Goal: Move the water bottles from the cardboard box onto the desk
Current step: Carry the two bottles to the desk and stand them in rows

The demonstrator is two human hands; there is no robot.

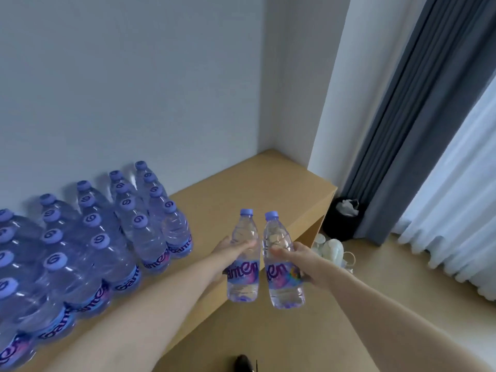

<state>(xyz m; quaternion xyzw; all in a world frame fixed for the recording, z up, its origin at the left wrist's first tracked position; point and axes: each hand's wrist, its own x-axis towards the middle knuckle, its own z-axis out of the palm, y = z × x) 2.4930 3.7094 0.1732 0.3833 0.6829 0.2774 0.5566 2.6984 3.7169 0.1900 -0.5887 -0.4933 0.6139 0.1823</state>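
Observation:
My left hand (230, 249) grips a clear water bottle (243, 284) with a purple cap, held upright above the desk's front edge. Beside it, my right hand (300, 260) grips a second bottle (285, 288) of the same kind, also upright. The two bottles almost touch. Several more bottles (88, 245) stand in rows on the wooden desk (241, 189) to the left, against the wall. The cardboard box is out of view.
The desk's bare right part reaches into the wall corner. A dark bin (345, 218) with white paper stands on the floor past the desk's end. White bags (331, 249) lie beside it. Grey and white curtains (418, 135) hang at the right.

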